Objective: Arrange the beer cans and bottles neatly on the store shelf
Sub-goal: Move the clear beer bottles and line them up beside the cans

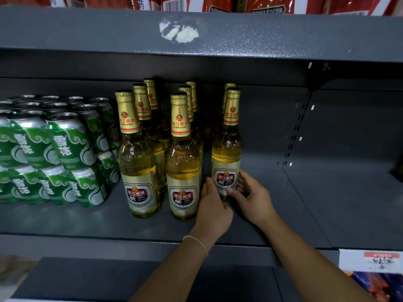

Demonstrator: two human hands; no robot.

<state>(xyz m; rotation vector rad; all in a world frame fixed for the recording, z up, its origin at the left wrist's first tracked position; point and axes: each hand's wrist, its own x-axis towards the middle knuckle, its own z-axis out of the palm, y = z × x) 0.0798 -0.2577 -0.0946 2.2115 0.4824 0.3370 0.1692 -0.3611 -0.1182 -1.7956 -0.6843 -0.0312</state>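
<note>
Grey speckled metal forms the shelf (327, 205) before us, its painted edge chipped white above; stacked green cans (65, 153) with glossy printed sides fill the left; tall amber glass bottles (139, 153) with gold foil necks stand in rows at centre. We cup the rightmost bottle (226, 153) near its base; our left hand (212, 211) curls against its left side, our right hand (250, 198) wraps it, thumb across the label.

both arms reach forward; left grip (212, 205) and right grip (250, 196) curl inward (thumbs up).
</note>
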